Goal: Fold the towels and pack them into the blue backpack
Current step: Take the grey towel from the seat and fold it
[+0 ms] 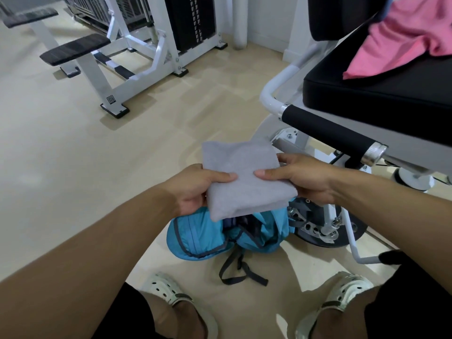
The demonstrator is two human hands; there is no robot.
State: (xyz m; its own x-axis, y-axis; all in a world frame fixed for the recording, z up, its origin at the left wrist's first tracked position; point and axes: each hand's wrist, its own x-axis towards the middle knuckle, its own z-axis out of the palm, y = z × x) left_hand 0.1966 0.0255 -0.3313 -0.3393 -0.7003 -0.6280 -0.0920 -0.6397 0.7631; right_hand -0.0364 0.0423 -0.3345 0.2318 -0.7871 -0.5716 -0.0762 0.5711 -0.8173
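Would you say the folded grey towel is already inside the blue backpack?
No, both hands hold the folded grey towel above the blue backpack lying on the floor.

A folded towel (247, 177) hangs over the backpack (227, 236) on the floor (73, 143), left of the seat (391, 94).

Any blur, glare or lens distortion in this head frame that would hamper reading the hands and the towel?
Head view: wide-angle bending stretches the forearms and curves the edges; soft even light, faint floor sheen, small glare on the chrome bar end; the left hand, right hand and grey towel read sharp, and the blue backpack is clear.
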